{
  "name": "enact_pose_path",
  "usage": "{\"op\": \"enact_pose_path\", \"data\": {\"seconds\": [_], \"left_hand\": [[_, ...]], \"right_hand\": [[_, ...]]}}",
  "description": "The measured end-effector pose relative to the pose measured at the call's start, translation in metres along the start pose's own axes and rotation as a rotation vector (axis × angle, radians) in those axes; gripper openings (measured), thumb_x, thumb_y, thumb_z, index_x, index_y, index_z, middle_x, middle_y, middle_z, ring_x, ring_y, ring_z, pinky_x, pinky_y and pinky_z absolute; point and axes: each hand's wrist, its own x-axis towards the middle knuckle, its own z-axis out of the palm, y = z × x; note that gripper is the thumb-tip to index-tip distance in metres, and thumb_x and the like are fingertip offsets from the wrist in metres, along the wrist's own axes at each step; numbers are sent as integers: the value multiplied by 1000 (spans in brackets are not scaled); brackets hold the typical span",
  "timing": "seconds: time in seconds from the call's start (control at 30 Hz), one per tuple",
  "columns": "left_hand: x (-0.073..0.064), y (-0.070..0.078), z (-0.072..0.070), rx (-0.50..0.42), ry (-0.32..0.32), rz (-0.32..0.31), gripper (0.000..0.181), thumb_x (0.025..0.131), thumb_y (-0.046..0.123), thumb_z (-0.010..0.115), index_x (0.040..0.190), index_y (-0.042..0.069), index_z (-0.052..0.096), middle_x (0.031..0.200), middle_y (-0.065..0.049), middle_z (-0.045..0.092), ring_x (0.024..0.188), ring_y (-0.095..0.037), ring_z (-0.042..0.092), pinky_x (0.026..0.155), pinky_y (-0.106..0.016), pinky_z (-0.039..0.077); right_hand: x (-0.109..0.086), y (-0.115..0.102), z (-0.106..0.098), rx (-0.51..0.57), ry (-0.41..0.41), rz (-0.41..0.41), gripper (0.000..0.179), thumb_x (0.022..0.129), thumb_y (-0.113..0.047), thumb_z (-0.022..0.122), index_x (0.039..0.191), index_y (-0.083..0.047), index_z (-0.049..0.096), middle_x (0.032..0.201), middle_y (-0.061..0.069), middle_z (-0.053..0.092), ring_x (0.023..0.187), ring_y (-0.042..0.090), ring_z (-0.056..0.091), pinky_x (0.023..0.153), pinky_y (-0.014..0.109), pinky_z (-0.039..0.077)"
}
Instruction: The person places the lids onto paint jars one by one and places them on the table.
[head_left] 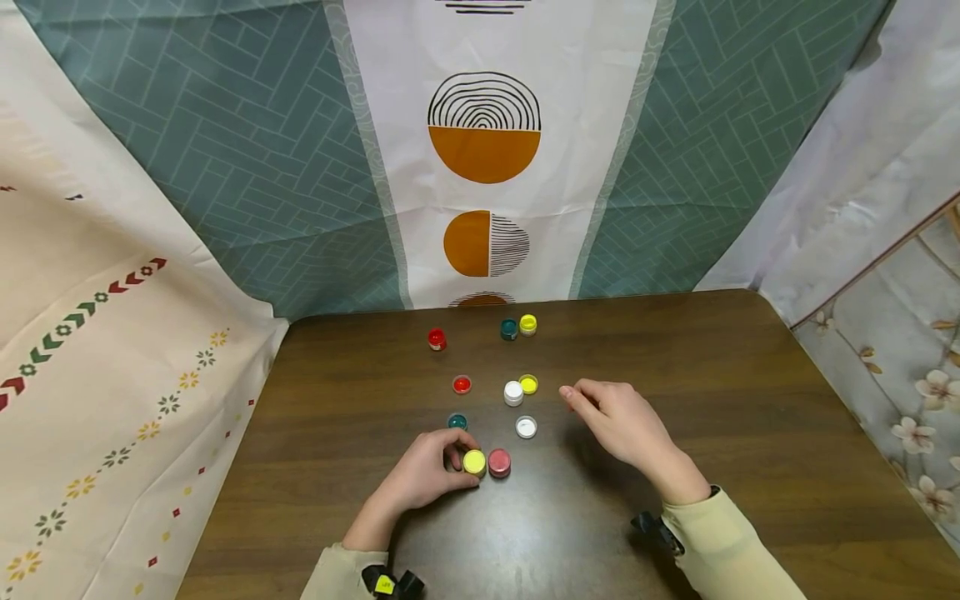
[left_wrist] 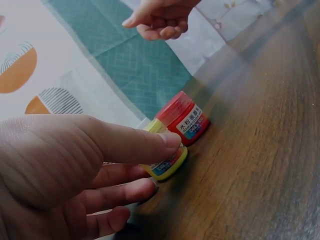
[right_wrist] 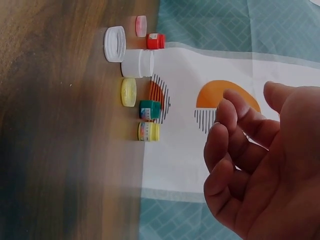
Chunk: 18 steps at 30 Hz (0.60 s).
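My left hand (head_left: 429,471) pinches a small yellow paint jar (head_left: 474,463) between thumb and fingers near the front middle of the table. Right beside it stands a red paint jar (head_left: 499,463), its top pinkish from above. The left wrist view shows the thumb across the yellow jar's label (left_wrist: 167,162), with the red jar (left_wrist: 184,117) close behind. Over the table to the right, my right hand (head_left: 622,423) hovers with loosely bent fingers and holds nothing. In the right wrist view those fingers (right_wrist: 225,145) are apart from every jar.
A white jar (head_left: 513,393) stands mid-table by a yellow lid (head_left: 528,384) and a white lid (head_left: 527,427). A red lid (head_left: 462,384) and green lid (head_left: 457,422) lie left. Farther back are red (head_left: 437,339), green (head_left: 509,329) and yellow jars (head_left: 528,325).
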Motion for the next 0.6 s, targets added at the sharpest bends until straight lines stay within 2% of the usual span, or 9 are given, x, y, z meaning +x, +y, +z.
{"op": "enact_pose_path", "data": {"seconds": [0.17, 0.37, 0.5, 0.6], "left_hand": [[0, 0, 0, -3, 12, 6, 36, 83, 16, 94, 113, 19, 75, 95, 12, 67, 81, -13, 62, 72, -27, 53], [-2, -1, -4, -7, 11, 13, 41, 82, 18, 95, 118, 17, 75, 98, 11, 67, 84, -16, 63, 73, -27, 53], [-5, -2, -15, -35, 36, 10, 42, 83, 21, 95, 120, 15, 75, 103, 5, 70, 83, -18, 63, 69, -28, 52], [-3, -4, -28, -84, 105, -29, 39, 86, 21, 93, 119, 13, 75, 104, -2, 72, 82, -20, 62, 65, -29, 49]], "right_hand": [[1, 1, 1, -2, 2, -3, 27, 111, -40, 60, 92, -24, 71, 67, -9, 52, 61, 12, 48, 58, 34, 43], [1, 2, 1, -8, 1, -5, 36, 111, -51, 55, 92, -25, 71, 68, -10, 52, 61, 11, 49, 59, 33, 44], [1, 4, 1, -3, -5, 1, 34, 111, -47, 57, 92, -23, 72, 69, -9, 54, 63, 12, 50, 61, 34, 44], [3, 7, 1, 0, -15, 9, 33, 111, -44, 58, 90, -23, 70, 69, -9, 54, 62, 12, 49, 60, 34, 43]]}}
